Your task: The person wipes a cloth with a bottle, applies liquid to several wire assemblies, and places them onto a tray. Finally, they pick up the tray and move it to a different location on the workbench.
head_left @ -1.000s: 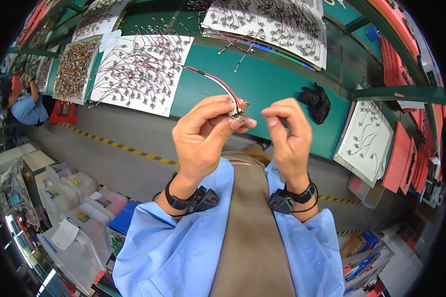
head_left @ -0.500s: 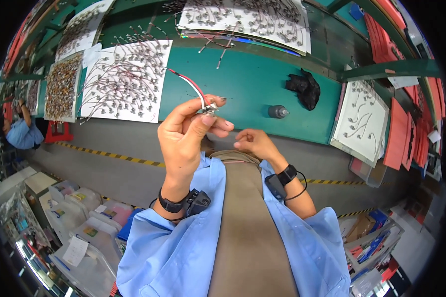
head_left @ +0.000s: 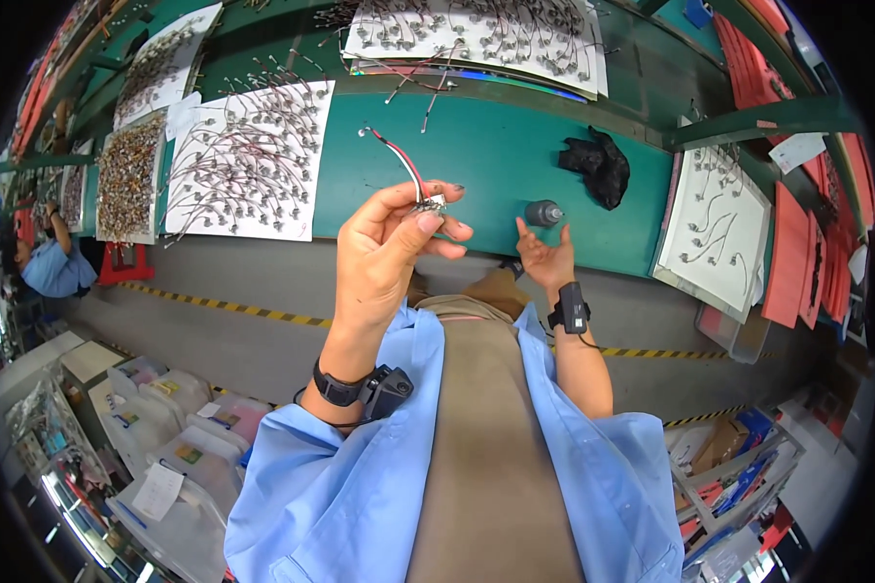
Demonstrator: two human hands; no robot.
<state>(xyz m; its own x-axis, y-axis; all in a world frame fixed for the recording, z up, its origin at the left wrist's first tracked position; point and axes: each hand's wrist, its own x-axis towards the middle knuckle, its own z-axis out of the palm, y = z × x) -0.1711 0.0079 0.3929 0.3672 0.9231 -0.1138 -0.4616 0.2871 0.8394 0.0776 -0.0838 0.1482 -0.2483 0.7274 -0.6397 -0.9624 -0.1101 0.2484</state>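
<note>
Wire lead (head_left: 399, 160) with red, white and black strands, pinched at its small connector end in left hand (head_left: 391, 248).
Held raised above green surface (head_left: 486, 165), free end pointing up-left toward white sheet (head_left: 248, 160) of similar leads. Left fingers (head_left: 428, 222) clamped together on connector. Right hand (head_left: 546, 257) open, fingers apart, empty, just beside small grey bottle (head_left: 543, 212); black cloth (head_left: 596, 167) near.
</note>
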